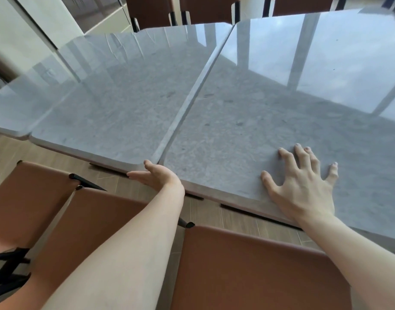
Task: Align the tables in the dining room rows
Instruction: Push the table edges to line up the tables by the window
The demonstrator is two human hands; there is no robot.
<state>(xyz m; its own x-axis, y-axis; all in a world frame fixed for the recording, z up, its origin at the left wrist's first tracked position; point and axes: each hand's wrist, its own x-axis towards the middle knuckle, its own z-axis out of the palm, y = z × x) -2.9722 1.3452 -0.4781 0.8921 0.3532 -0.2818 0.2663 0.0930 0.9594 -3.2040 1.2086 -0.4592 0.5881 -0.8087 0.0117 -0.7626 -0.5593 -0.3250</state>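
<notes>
Hands first: our right hand (303,186) lies flat with fingers spread on the right bench (270,113), grasping nothing. Our left hand (156,175) presses straight fingers against the near edge of the middle bench (116,104), right at the seam; we cannot see its palm side. Both grey tops sit edge to edge, a thin seam between. A third bench (10,113) is cut off at the left. Brown chairs (248,271) stand below us, their legs mostly hidden.

Bare forearms, no sleeves, rings or watch.
</notes>
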